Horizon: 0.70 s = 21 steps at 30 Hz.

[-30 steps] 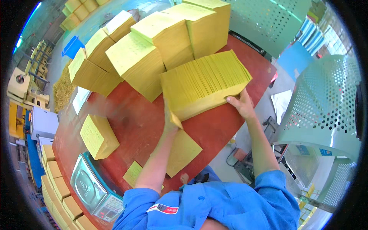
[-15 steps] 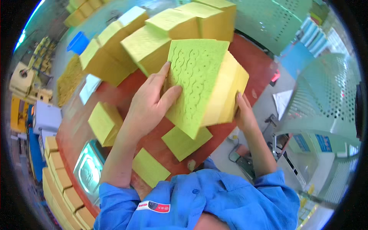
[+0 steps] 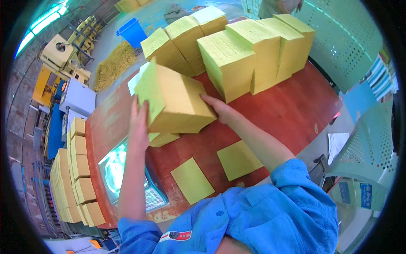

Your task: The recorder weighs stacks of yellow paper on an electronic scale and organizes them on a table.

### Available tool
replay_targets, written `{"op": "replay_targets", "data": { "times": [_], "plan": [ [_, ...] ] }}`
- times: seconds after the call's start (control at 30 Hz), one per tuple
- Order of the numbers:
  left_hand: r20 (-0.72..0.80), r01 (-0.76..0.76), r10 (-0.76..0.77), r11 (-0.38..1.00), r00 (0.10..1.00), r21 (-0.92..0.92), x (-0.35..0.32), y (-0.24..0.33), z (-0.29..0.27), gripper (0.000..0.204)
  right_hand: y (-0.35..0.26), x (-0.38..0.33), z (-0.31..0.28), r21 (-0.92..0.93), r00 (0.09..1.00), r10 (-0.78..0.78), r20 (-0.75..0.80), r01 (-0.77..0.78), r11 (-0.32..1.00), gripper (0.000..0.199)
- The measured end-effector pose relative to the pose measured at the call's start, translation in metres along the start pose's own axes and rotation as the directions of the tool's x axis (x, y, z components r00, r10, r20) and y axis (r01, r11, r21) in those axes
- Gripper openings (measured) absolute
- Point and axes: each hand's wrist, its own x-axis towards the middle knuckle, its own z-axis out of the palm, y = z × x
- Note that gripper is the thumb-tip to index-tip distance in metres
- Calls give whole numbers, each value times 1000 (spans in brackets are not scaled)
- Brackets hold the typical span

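Note:
Between my two hands is a thick stack of yellow paper (image 3: 182, 99), tilted, its textured greenish-yellow face turned left. My left hand (image 3: 139, 120) holds that face, and my right hand (image 3: 216, 108) grips the opposite end. A smaller yellow stack (image 3: 164, 139) lies on the red table (image 3: 279, 114) below it, mostly hidden. Nearer to me are two flat yellow sheets or thin piles, one on the left (image 3: 192, 180) and one on the right (image 3: 240, 160).
Tall yellow paper stacks stand at the table's far side, one group left (image 3: 177, 44) and one right (image 3: 258, 55). A scale with a shiny pan (image 3: 113, 167) sits by my left forearm. Several stacks (image 3: 80, 169) line the left edge. Part of another person (image 3: 281, 6) shows at the back.
The held stack has moved left and turned, so its textured face now points left. Both my hands moved left with it. The view has shifted too.

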Motion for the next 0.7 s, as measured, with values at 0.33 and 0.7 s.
{"op": "replay_targets", "data": {
  "times": [0.33, 0.7],
  "plan": [
    [99, 206, -198, 975, 975, -83, 47, 15, 42, 79, 17, -47, -14, -22, 953, -123, -278, 122, 992, 55],
    [155, 281, -246, 920, 957, -272, 32, -4, 53, 80, -59, -104, 66, -660, 626, -773, -102, 539, 523, 43]
  ]
}}
